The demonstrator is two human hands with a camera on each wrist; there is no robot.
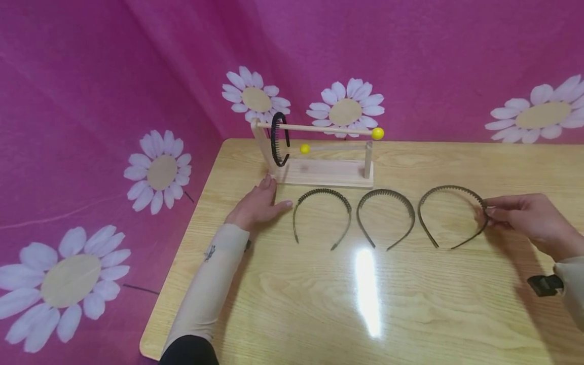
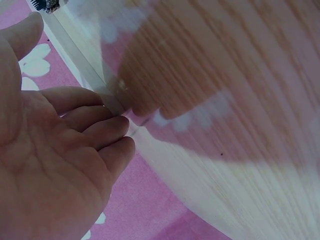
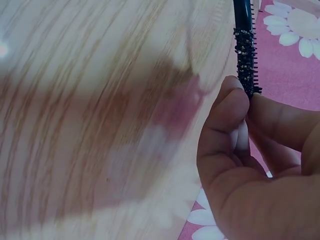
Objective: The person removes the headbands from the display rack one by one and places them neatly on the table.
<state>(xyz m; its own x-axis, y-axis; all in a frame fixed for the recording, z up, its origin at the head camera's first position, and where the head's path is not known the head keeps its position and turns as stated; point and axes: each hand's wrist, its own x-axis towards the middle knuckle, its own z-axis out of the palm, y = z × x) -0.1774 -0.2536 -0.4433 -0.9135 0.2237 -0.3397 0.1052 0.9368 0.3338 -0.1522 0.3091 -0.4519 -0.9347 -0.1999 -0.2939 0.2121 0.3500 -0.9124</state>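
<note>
My right hand pinches the side of the rightmost dark toothed headband between thumb and fingers. In the right wrist view this headband has a beaded, glittery outer face and short teeth. My left hand has its fingers extended, the tips touching the left end of a wooden stand. A black headband hangs on the stand's upper rod near the left post. Two more headbands, one left and one middle, lie on the table in front of the stand.
Yellow balls cap the upper rod and the lower rod, at opposite ends. A short post rises at the stand's right. Behind the wood-grain table hangs a pink cloth with white flowers, also along the left side.
</note>
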